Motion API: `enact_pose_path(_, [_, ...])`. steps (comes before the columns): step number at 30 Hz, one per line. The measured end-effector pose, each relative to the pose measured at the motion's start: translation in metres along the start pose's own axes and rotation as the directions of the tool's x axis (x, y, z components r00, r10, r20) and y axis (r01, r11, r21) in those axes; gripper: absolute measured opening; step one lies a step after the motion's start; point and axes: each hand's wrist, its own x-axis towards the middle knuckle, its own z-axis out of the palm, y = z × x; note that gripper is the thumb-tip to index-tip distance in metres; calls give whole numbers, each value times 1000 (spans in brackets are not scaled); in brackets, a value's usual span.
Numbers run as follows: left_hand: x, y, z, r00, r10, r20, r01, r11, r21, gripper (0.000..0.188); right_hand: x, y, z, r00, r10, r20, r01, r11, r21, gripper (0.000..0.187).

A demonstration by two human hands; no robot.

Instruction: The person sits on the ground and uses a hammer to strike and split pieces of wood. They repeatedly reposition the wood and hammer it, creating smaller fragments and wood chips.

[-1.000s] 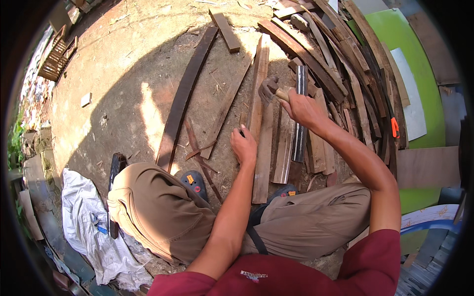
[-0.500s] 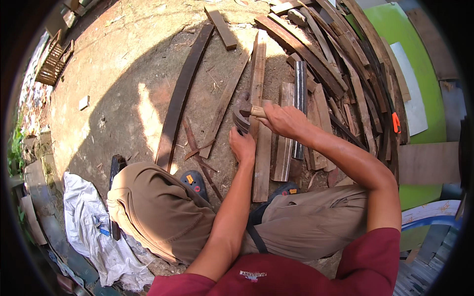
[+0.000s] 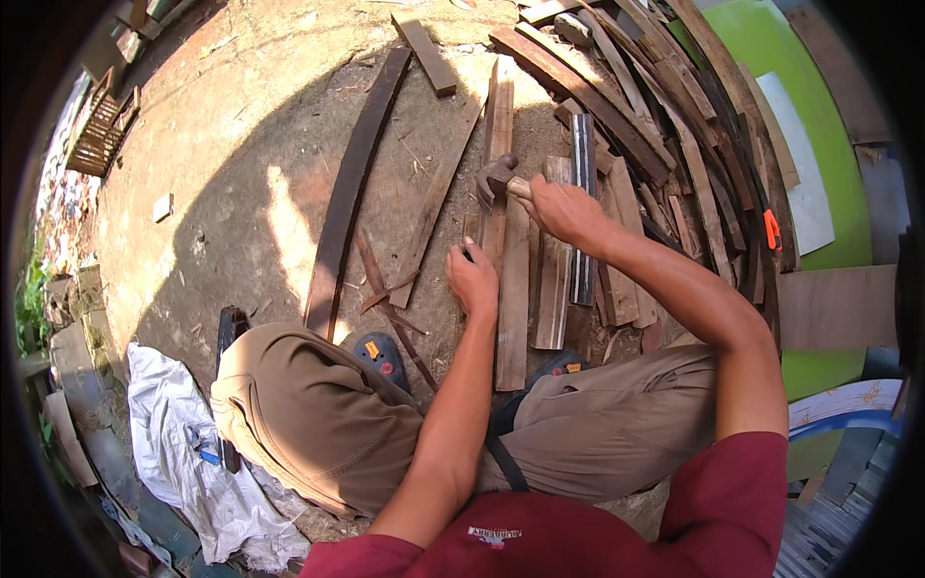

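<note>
Hammer (image 3: 495, 179) has moved away from L hand (image 3: 472, 279) vs. prev. frame, now over long plank (image 3: 499, 116). R hand (image 3: 567, 210), right of plank, fingers wrapped round handle (image 3: 518, 188). L hand by plank's left edge, fingers curled; can't tell what's pinched.

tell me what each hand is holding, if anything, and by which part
The right hand grips a hammer by its wooden handle; what the left hand holds, if anything, cannot be told.

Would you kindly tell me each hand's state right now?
Left hand: curled closed; whether it holds anything cannot be told.
Right hand: closed, holding the hammer.
</note>
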Motion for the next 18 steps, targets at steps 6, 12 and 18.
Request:
enact_pose_path(6, [10,-3,-9,999,-39,14,39,999,7,34,2,-28,-15,1000,25,-8,-24,993,118,39])
enact_pose_path(12, [0,8,-4,998,-45,50,46,999,-17,36,16,23,5,996,84,-14,-82,993,83,42])
enact_pose_path(18, [9,-9,-9,998,-52,47,49,998,50,39,7,11,-20,994,93,-58,-85,989,122,40])
